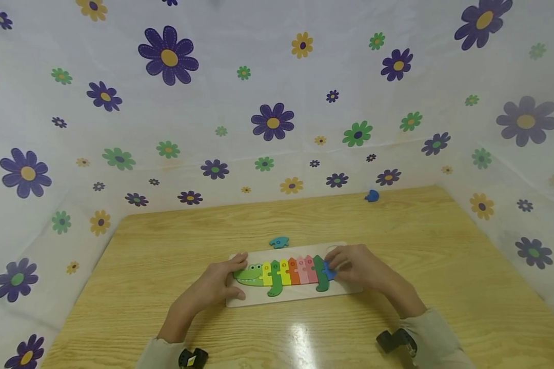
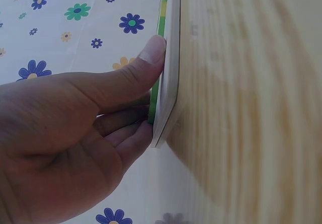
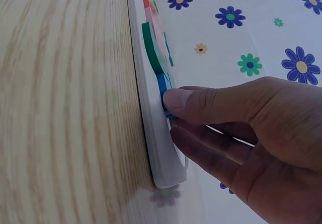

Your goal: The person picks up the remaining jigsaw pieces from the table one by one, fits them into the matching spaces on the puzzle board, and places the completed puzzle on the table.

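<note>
A wooden crocodile puzzle board (image 1: 254, 301) lies on the table, filled with a green head piece (image 1: 246, 275) and several coloured, numbered body pieces. My left hand (image 1: 214, 283) rests on the board's left end, thumb and fingers spread about the head piece. The thumb also shows against the board's face in the left wrist view. At the other end, my right hand (image 1: 357, 266) pinches a blue puzzle piece (image 1: 330, 272) beside the dark green leg piece (image 1: 320, 271). In the right wrist view, the thumb presses the side of this blue piece (image 3: 162, 85); its far side is hidden.
A teal puzzle piece (image 1: 279, 242) lies just behind the board. Another blue piece (image 1: 372, 196) sits near the table's back edge. White flowered cloth (image 1: 231, 102) stands around the back and sides of the wooden table (image 1: 166, 246).
</note>
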